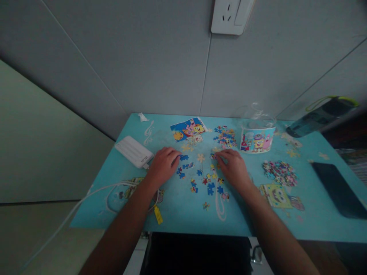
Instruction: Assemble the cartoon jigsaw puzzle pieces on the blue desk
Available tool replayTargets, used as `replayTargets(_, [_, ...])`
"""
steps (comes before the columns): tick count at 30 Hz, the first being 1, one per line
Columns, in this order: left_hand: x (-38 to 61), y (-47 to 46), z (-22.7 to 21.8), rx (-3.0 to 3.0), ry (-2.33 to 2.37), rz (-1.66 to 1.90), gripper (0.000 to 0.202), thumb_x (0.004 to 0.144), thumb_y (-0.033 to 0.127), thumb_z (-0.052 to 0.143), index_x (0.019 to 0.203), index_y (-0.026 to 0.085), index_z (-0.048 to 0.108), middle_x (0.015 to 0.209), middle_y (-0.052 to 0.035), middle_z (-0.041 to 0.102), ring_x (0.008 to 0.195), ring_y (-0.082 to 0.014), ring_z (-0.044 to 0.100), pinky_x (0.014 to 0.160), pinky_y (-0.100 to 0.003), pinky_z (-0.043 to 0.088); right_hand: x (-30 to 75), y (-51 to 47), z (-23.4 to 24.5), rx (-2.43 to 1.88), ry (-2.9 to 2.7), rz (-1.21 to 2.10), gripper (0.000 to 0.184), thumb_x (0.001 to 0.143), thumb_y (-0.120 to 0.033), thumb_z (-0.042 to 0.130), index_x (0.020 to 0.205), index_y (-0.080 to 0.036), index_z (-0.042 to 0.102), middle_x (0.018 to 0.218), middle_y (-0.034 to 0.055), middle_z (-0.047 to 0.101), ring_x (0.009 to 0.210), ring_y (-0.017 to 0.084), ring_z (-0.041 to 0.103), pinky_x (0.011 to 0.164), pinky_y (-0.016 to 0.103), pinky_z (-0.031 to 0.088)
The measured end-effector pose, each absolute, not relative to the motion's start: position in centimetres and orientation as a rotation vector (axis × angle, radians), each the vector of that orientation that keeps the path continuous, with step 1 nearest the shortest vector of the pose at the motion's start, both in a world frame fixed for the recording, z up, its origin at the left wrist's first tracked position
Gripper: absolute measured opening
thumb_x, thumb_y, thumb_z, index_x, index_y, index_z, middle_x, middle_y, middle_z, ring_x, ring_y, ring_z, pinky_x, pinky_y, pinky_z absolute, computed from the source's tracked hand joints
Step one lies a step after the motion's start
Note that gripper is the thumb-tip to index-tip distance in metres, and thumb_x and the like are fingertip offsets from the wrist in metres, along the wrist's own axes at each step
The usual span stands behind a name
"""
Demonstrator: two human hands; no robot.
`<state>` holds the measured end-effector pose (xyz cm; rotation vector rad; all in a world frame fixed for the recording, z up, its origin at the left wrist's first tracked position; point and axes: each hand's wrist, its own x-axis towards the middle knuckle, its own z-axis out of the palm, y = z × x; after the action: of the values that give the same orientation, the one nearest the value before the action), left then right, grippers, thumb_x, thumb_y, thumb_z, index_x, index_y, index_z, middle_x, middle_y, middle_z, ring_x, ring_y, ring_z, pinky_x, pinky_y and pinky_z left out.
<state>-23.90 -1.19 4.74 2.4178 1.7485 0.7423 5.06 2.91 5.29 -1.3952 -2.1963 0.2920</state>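
Small jigsaw puzzle pieces [210, 188], many of them blue, lie scattered between my hands on the table. My left hand [164, 163] is closed, its fingertips at a blue puzzle piece [184, 157] near the left side of the scatter. Opposite it, my right hand [231, 165] pinches a small puzzle piece [212, 156] at its thumb and fingertips. Above the scatter lies a cartoon picture card [189, 128]. One pile of pieces [225, 136] sits beyond my right hand; a second pile [280, 173] is farther right.
A clear tub with a cartoon label [257, 140] stands at the back right. Beside it are a dark bottle [322, 115] and a black phone [341, 189]. A white power bank [134, 151] with a cable [107, 187] lies left. The wall borders the blue table [183, 219] behind.
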Motion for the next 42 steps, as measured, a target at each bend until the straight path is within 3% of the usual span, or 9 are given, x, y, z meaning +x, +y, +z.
replayTargets(22, [-23.95, -1.19, 4.85, 2.443, 1.762, 0.714, 0.019, 0.097, 0.02, 0.049, 0.107, 0.022, 0.066, 0.1, -0.0062, 0.065, 0.096, -0.0227, 0.058, 0.086, -0.041, 0.047, 4.17, 2.24, 5.64, -1.212, -2.486, 0.303, 0.026, 0.095, -0.023, 0.056, 0.113, -0.029, 0.074, 0.114, 0.0078, 0.067, 0.103, 0.027, 0.057, 0.092, 0.044, 0.047])
replayTargets(42, [-24.55, -1.09, 4.87, 2.43, 1.82, 0.761, 0.021, 0.097, 0.021, 0.049, 0.109, 0.02, 0.066, 0.099, -0.0077, 0.064, 0.096, -0.0235, 0.058, 0.089, -0.042, 0.047, 4.1, 2.13, 5.82, -1.232, -2.484, 0.324, 0.027, 0.094, -0.02, 0.056, 0.114, -0.025, 0.073, 0.114, 0.0077, 0.068, 0.103, 0.027, 0.057, 0.093, 0.044, 0.045])
